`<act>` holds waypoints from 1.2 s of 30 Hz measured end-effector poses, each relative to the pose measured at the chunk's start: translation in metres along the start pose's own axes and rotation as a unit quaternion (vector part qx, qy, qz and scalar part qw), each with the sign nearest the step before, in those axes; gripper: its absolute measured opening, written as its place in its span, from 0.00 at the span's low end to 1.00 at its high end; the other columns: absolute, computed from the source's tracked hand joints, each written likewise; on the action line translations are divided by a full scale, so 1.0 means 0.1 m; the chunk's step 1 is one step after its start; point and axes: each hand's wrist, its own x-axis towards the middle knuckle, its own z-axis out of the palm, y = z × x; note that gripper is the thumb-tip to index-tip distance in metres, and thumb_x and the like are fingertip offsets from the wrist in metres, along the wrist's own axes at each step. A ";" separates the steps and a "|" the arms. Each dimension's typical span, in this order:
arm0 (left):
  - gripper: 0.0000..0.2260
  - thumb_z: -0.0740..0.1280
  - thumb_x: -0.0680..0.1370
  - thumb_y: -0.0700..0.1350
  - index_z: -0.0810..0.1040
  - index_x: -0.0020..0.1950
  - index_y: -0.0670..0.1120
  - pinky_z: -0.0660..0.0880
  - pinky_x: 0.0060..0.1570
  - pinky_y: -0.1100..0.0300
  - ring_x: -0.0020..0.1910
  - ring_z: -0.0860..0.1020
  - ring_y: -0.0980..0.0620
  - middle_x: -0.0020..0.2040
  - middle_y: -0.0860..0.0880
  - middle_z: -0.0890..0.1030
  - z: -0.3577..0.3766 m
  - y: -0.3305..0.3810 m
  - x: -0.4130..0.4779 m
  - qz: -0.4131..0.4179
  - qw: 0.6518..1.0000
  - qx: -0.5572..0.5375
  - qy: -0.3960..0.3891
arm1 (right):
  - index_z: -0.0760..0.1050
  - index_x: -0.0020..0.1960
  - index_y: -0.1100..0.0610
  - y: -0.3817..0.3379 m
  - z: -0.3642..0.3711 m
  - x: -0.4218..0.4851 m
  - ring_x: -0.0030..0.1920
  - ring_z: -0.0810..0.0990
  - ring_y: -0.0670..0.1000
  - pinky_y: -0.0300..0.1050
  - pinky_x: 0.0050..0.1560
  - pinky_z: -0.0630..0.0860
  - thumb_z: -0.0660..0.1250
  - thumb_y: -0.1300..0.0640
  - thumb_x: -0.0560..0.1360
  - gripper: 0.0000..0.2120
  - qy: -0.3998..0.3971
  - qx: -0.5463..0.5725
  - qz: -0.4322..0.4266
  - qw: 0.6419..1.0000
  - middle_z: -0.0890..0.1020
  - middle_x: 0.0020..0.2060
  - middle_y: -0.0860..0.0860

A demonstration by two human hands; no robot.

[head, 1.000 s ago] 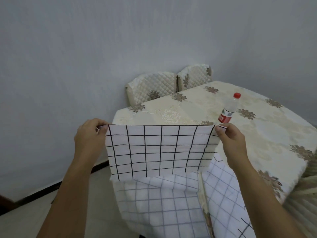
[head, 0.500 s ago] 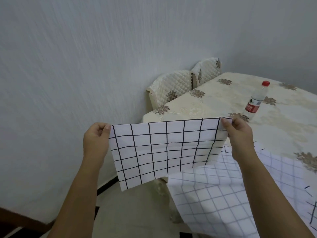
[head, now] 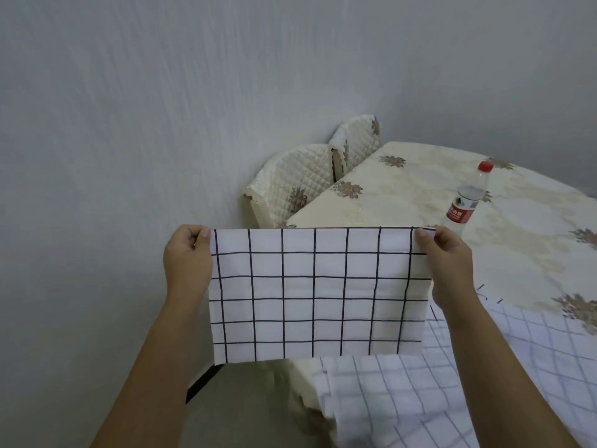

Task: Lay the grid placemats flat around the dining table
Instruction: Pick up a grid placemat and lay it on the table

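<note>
Grid placemat (head: 316, 292) hangs in the air, long axis 9-to-3. Left hand (head: 185, 253) pinches its top corner at 9, right hand (head: 449, 263) at 3. Table (head: 403, 195) lies at 1–2 o'clock from the hands, right hand nearer. Second grid cloth (head: 403, 392) drapes over the table edge at 5. Likely needs carrying rightward.

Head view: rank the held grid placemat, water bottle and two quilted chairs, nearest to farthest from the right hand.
1. Grid placemat: pinched in the right hand.
2. Water bottle: on the table, just behind it.
3. Quilted chairs: at the table's far left; too close to split.
</note>
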 end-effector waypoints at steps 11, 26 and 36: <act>0.06 0.60 0.79 0.41 0.74 0.45 0.43 0.69 0.41 0.60 0.40 0.72 0.51 0.36 0.53 0.74 1.01 -0.07 1.28 0.013 0.994 0.013 -0.105 | 0.74 0.37 0.53 0.14 0.47 0.89 0.37 0.72 0.46 0.39 0.43 0.69 0.65 0.61 0.76 0.09 0.105 -0.021 0.025 0.994 0.75 0.34 0.51; 0.08 0.59 0.80 0.41 0.76 0.50 0.41 0.65 0.43 0.58 0.44 0.71 0.49 0.45 0.47 0.75 2.27 0.04 2.86 0.152 0.936 0.047 -0.315 | 0.74 0.37 0.56 0.23 1.19 1.08 0.39 0.71 0.49 0.42 0.41 0.68 0.65 0.60 0.76 0.09 0.336 -0.048 0.066 0.938 0.75 0.34 0.51; 0.10 0.58 0.79 0.41 0.76 0.52 0.37 0.64 0.44 0.60 0.44 0.70 0.50 0.50 0.39 0.79 2.96 0.37 3.43 0.208 0.926 0.004 -0.315 | 0.72 0.36 0.60 0.25 1.74 1.06 0.29 0.71 0.48 0.37 0.28 0.74 0.62 0.65 0.76 0.10 0.250 -0.110 0.157 0.949 0.72 0.30 0.52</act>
